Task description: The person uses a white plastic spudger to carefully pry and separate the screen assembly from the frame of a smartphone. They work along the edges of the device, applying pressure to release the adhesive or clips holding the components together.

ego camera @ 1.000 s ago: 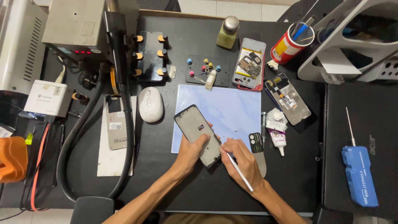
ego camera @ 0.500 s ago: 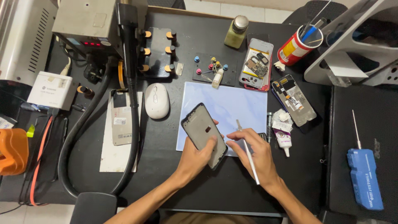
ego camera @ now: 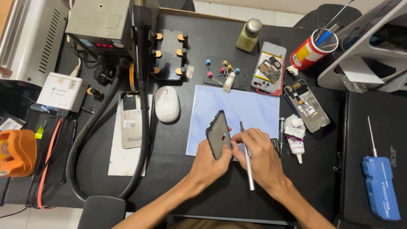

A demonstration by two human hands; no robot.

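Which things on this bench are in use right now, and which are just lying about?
In use:
left hand gripping the phone
right hand holding the thin metal tool
pale blue mat beneath them

Lying about:
white mouse
opened phone
glue tube
red cup
blue screwdriver case

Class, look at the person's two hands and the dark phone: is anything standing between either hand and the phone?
Nothing visible does. The left hand already grips the phone, tilted up on edge over the pale blue mat. The right hand holds a thin silver tool right beside the phone's edge; whether its tip touches is unclear.
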